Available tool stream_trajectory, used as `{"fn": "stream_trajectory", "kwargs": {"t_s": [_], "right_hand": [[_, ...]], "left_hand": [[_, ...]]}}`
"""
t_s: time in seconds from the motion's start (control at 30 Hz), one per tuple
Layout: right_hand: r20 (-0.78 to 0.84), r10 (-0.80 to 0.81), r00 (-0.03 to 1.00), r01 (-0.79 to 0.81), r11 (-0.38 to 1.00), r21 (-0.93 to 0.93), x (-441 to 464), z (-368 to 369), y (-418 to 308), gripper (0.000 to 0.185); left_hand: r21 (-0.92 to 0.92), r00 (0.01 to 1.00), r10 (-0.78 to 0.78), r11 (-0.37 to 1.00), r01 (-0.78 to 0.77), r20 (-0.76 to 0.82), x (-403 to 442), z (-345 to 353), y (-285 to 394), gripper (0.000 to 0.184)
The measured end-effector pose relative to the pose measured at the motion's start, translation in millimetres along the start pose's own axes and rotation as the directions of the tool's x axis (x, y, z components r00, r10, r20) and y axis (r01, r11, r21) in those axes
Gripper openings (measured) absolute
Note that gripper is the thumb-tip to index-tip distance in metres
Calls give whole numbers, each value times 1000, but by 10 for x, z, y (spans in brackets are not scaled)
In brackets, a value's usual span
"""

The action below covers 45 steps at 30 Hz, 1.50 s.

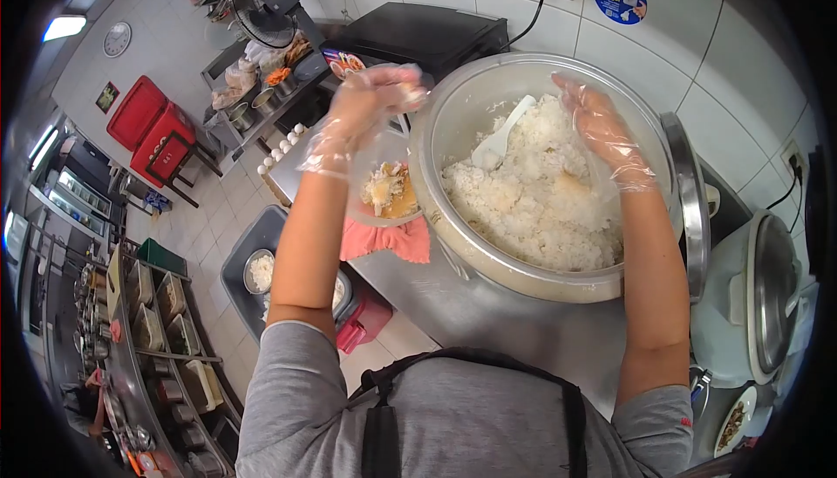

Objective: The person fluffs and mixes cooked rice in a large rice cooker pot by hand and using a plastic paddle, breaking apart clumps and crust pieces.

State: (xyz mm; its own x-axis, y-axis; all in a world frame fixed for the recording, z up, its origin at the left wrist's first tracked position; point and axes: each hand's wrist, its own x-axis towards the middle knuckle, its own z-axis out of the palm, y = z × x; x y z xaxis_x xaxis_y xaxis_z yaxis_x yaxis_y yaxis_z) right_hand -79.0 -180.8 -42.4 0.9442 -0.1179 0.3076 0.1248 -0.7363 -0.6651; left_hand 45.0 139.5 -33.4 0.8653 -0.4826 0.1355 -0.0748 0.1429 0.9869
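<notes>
A large round metal pot (488, 256) holds a mound of cooked white rice (558, 208). A white rice paddle (506, 135) lies in the rice, blade down. My right hand (597, 120), in a clear plastic glove, is over the pot's right side with fingers stretched out. My left hand (375, 99), gloved too, is raised left of the pot with fingers curled together. Something pale shows near its fingertips, too blurred to name. Below it, a clear bowl (362, 212) with rice and yellowish liquid stands on a pink cloth (397, 241).
The pot's lid (693, 208) leans at its right, beside a pale rice cooker (732, 303). Below left, a grey bin (240, 256) contains a bowl of rice (260, 271). Several eggs (283, 145) line the table's far end. A black appliance (418, 33) stands behind.
</notes>
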Motion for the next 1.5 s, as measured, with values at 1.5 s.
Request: {"fn": "stream_trajectory", "kwargs": {"t_s": [1.5], "right_hand": [[-193, 136, 972, -47, 914, 404, 152, 7, 318, 42]], "left_hand": [[71, 933, -329, 944, 321, 146, 943, 1355, -446, 30]]}}
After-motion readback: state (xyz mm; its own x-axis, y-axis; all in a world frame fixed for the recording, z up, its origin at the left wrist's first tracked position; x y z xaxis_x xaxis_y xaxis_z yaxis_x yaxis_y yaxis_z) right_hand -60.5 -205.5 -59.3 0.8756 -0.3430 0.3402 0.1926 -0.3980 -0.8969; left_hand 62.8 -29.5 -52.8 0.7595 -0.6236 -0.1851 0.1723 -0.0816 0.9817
